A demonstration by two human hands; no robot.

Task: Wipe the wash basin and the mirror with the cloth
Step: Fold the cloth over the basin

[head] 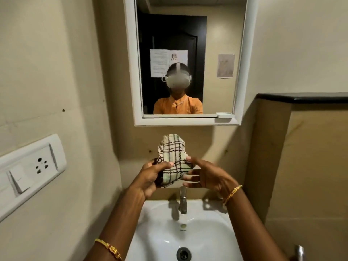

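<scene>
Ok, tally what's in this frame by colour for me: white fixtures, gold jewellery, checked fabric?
White fixtures: 3, namely white ceramic wash basin, white-framed wall mirror, white plastic switch-and-socket plate
Gold bangles: 2, on the left wrist and right wrist
Cream checked cloth: 1
Total: 6

**Fixtures and fittings around the work area**

A white switch plate point(28, 172) is mounted on the left wall, fitted with one rocker switch point(18, 178) at its left end and a socket point(41, 165) to the right of it. A black-topped ledge point(305, 97) is seen at the right, capping a beige partition point(301, 157). A metal tap point(183, 201) is fixed at the middle of the back edge, its spout pointing down. A dark round drain point(183, 253) is set lower down. Part of a chrome fitting point(299, 251) is glimpsed at the lower right corner. Gold bangles point(232, 194) are worn on both wrists.
</scene>
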